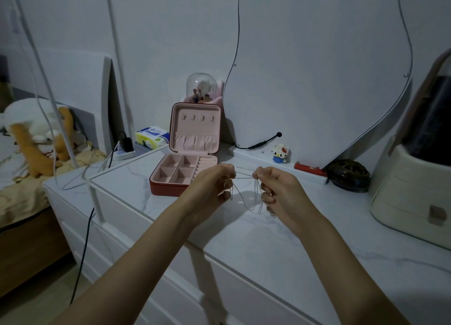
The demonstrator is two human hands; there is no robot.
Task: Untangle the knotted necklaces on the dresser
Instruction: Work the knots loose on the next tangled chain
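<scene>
**Chains Held Taut Above Bench**

My left hand point(214, 180) and right hand point(275, 185) each pinch the thin silver knotted necklaces point(244, 176), stretched between both grips above the white marble-patterned bench point(268, 239), near the open pink jewellery box point(188, 163).
</scene>
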